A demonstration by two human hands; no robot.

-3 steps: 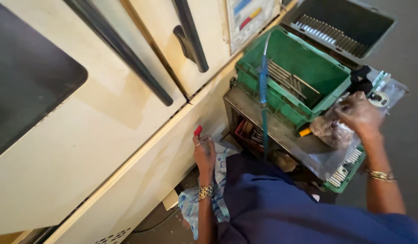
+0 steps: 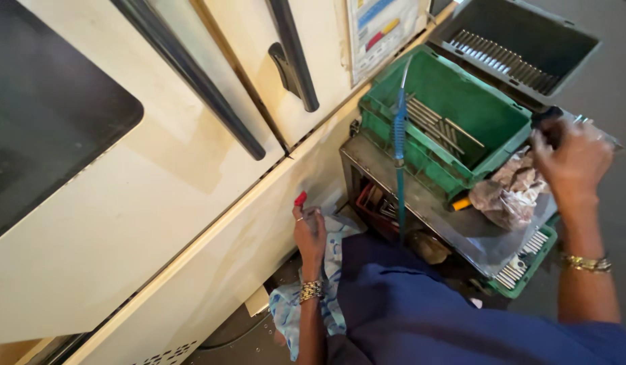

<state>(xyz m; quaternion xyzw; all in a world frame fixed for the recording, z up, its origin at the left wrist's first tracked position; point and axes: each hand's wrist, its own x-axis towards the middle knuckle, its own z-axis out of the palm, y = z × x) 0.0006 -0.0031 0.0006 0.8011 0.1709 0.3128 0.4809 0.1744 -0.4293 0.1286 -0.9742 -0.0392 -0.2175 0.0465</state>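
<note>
At the far left of the frame a dark window sits in a cream machine door; two dark bar handles run slantwise across the upper middle.

Low in the centre, the left hand is raised against the cream panel, its fingers curled and pinching a small red-tipped tool; only the red end shows above the fingers, so its long axis seems to run up and slightly left, tip toward the panel, though the rest is hidden in the hand; it looks light and stiff, best held near the tip between thumb and finger as now. A blue patterned cloth lies under the wrist; soft and limp, it would bunch if pulled.

Right of centre, a blue hose hangs almost straight down in front of a green crate, which holds thin metal rods lying slantwise, pointing from upper left to lower right; these look stiff and smooth, likely to slip, best gripped mid-length. The crate rests on a grey metal stand.

At the upper right lies a dark grey tray with more rods. At the right edge, the right hand hovers over crumpled plastic wrap, fingers bent around something dark; what it grips I cannot tell.
</note>
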